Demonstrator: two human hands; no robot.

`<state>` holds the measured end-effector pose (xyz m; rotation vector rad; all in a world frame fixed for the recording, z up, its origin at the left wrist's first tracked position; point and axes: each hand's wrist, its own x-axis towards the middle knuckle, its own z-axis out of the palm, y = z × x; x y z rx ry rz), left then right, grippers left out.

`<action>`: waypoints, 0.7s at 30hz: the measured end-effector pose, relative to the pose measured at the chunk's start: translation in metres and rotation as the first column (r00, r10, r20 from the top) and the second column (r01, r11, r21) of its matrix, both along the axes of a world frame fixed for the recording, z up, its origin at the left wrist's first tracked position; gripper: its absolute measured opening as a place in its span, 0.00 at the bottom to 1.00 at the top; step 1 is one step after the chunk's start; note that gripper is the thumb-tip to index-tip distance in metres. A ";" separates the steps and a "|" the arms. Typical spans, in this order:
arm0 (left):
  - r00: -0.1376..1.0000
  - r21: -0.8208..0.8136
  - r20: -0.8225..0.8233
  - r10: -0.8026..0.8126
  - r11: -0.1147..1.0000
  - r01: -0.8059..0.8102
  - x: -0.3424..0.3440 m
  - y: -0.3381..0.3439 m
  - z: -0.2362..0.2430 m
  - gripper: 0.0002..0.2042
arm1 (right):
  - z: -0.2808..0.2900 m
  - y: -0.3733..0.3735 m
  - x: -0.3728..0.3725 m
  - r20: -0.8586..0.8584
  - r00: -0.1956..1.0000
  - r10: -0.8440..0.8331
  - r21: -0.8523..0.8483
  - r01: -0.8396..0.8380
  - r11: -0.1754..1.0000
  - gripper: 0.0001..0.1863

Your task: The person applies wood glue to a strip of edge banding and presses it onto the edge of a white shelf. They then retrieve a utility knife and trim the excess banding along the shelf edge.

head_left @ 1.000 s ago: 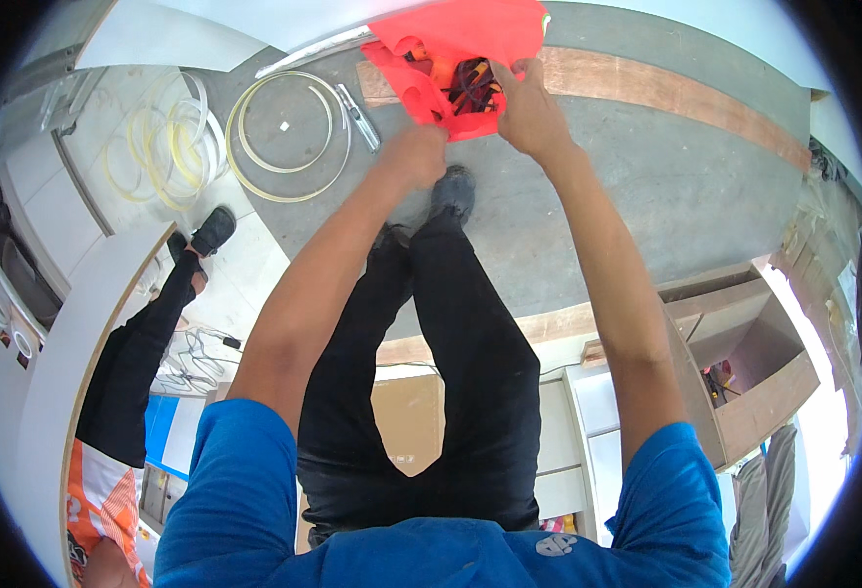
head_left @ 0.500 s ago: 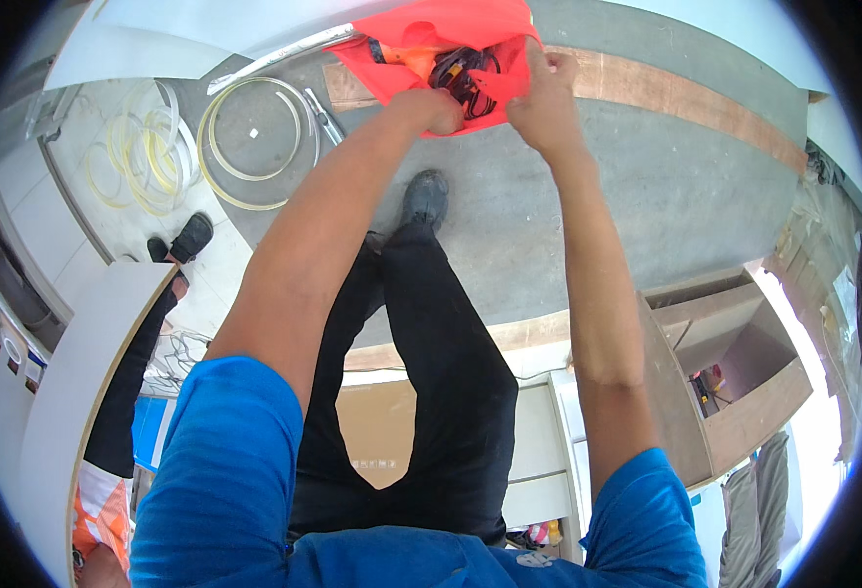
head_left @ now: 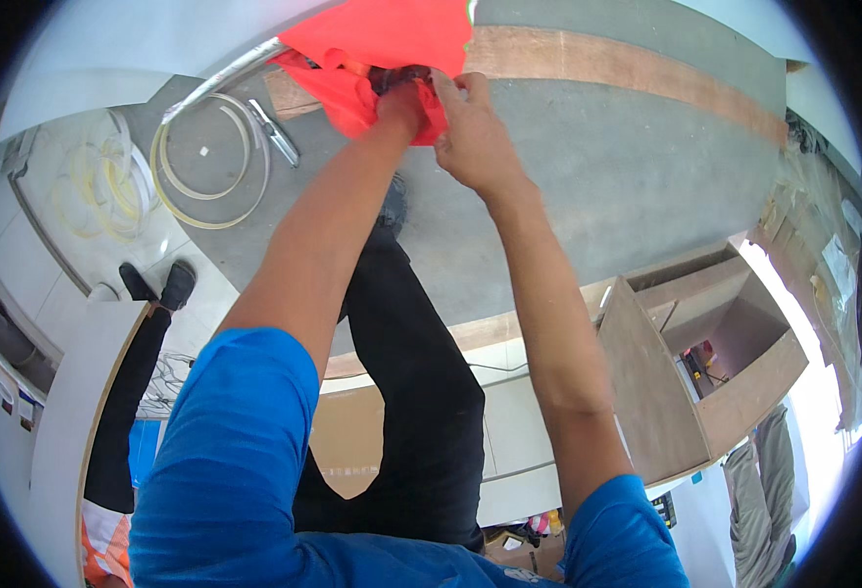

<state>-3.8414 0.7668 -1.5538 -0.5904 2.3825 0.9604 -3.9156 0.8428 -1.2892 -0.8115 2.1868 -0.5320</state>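
Observation:
A red fabric bag point(head_left: 372, 29) lies open at the top of the view, with dark tangled items point(head_left: 392, 78) and a bit of orange inside. My left hand point(head_left: 400, 108) reaches into its mouth, fingers hidden among the contents. At the bag's right edge, my right hand point(head_left: 465, 122) grips the red fabric with curled fingers. A long silver wrapped strip point(head_left: 223, 75) runs beside the bag to the left.
Coiled pale strips point(head_left: 211, 218) and a metal tool point(head_left: 274, 132) lie on the grey board point(head_left: 627, 176), along with a long wooden strip point(head_left: 617, 64). A wooden cabinet point(head_left: 643, 376) is at right. Another person's legs point(head_left: 123, 402) show behind a white panel point(head_left: 63, 431) at left.
The bag and both my hands have shifted left in the view. My left hand has gone deeper into the bag. The other person's feet appear lower in the view.

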 end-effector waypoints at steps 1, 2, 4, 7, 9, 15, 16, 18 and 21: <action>1.000 -0.022 -0.002 0.005 1.000 -0.005 -0.005 0.001 -0.002 0.17 | -0.001 0.003 0.001 -0.009 1.000 0.001 -0.002 -0.001 1.000 0.44; 1.000 -0.027 -0.012 0.010 1.000 -0.011 -0.008 0.003 -0.003 0.17 | -0.002 0.005 0.003 -0.018 1.000 0.003 -0.006 -0.003 1.000 0.44; 1.000 -0.037 -0.028 0.011 0.999 -0.012 -0.010 0.001 -0.006 0.17 | -0.009 0.010 0.007 -0.025 1.000 -0.019 -0.044 0.018 0.999 0.44; 0.999 -0.017 -0.051 0.009 1.000 -0.010 -0.014 -0.001 -0.004 0.17 | -0.018 0.015 0.013 -0.026 0.997 -0.078 -0.107 0.075 0.991 0.44; 0.998 0.019 -0.062 0.011 1.000 -0.010 -0.015 -0.009 0.002 0.17 | -0.017 0.015 0.015 -0.010 0.995 -0.096 -0.107 0.095 0.990 0.44; 0.995 0.277 -0.025 0.094 0.957 -0.083 -0.030 -0.045 0.039 0.18 | -0.021 0.013 0.022 0.018 0.999 0.039 0.020 -0.040 0.999 0.41; 0.993 0.323 -0.020 0.117 0.941 -0.104 -0.033 -0.051 0.047 0.18 | -0.023 0.013 0.022 -0.048 0.999 0.006 -0.126 -0.012 0.992 0.41; 0.991 0.376 0.016 0.135 0.917 -0.131 -0.035 -0.053 0.060 0.18 | -0.035 0.013 0.013 -0.129 0.987 -0.094 -0.411 0.033 0.911 0.40; 0.982 0.404 0.046 0.180 0.896 -0.184 -0.019 -0.050 0.073 0.19 | -0.014 -0.020 -0.023 -0.059 0.989 -0.138 -0.373 0.106 0.922 0.40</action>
